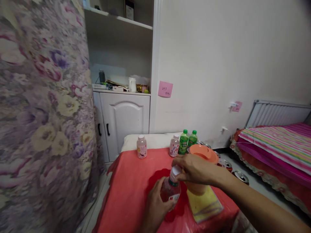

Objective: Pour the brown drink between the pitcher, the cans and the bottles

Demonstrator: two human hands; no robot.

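Observation:
A clear plastic bottle (167, 189) with pinkish contents and a white-and-red label tilts slightly above the red table cover. My left hand (156, 202) is wrapped round its body. At the top, the fingers of my right hand (188, 166) are closed on the white bottle cap (175, 171), which still sits at the neck. Beyond my right hand is an orange plastic container (204, 152), partly covered by the hand and forearm. Under that forearm lies a folded yellow cloth (205, 205).
Two pink-labelled bottles, a left one (142, 147) and a right one (174, 146), stand at the back of the table. Beside the latter are green bottles (183, 142). Several cans (240, 177) line the right edge. A floral curtain (48, 129) hangs at left.

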